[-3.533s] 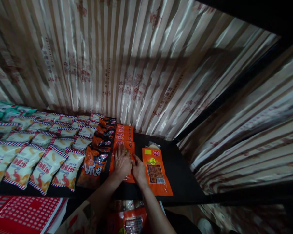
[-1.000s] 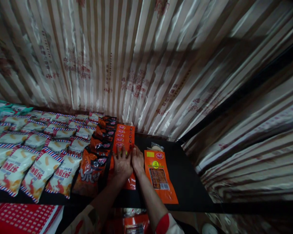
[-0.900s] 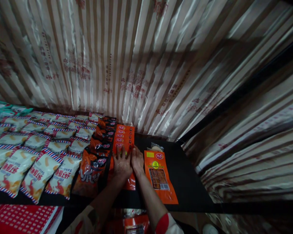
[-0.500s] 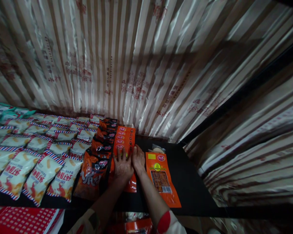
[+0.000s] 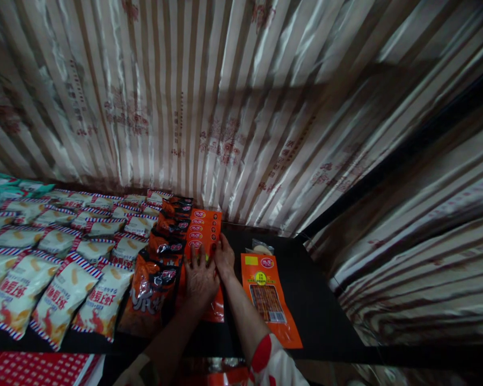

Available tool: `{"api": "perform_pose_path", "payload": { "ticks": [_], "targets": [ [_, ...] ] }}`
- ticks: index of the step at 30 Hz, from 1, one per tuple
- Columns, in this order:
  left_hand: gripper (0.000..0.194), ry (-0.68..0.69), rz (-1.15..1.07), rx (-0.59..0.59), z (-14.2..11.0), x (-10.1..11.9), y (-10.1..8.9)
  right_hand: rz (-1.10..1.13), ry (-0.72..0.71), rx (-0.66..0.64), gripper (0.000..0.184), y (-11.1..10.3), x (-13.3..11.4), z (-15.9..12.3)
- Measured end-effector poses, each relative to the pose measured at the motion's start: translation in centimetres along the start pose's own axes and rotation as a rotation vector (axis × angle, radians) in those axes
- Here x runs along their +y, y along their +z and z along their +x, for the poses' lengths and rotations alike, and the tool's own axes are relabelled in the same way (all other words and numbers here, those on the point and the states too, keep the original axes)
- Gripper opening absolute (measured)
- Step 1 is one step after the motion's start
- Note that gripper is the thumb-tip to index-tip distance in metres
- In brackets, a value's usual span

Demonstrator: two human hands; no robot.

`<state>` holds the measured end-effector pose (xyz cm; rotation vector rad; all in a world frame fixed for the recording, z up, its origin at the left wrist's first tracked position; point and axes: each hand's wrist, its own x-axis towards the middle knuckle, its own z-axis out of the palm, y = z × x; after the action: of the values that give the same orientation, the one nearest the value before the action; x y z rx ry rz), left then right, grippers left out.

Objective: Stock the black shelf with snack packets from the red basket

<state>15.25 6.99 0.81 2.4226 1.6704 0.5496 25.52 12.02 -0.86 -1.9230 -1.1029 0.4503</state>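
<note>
Overlapping flat orange snack packets [image 5: 206, 219] lie in a row running back on the black shelf. My left hand [image 5: 202, 276] rests flat on the front packet, palm down and fingers spread. Against the right edge of these packets is my right hand [image 5: 224, 259], fingers stretched out toward the back and thumb side near my left fingertips. Part of the front packet is hidden under my hands. To the right of my right arm, another orange packet [image 5: 261, 279] with a window showing brown strips lies face up by itself.
Left of the orange row stand dark orange-and-black snack bags [image 5: 153, 292], then several rows of white striped bags [image 5: 60, 300]. Green bags [image 5: 36, 186] sit at far left. A small clear packet [image 5: 261, 246] lies behind the single packet. Striped curtain [image 5: 209, 107] hangs behind.
My right hand has shifted slightly back along the packets' right edge, its fingers straighter. My left hand stays on the front packet. The view has moved a little.
</note>
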Motion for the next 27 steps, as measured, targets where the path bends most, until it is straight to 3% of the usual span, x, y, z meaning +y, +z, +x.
{"api": "perform_pose_path", "payload": {
  "ticks": [10,17,27],
  "targets": [
    [0.050,-0.012,0.006,-0.005,0.1,-0.5,-0.1,0.112,-0.029,0.061,0.045,1.3,0.2,0.3],
    [0.058,0.019,0.002,0.023,-0.1,-0.9,0.5,-0.045,-0.121,0.129,0.040,1.2,0.2,-0.7],
    [0.059,0.043,0.034,-0.015,-0.1,-0.9,0.4,-0.044,-0.198,0.065,0.040,-0.1,-0.3,-2.1]
  ]
}}
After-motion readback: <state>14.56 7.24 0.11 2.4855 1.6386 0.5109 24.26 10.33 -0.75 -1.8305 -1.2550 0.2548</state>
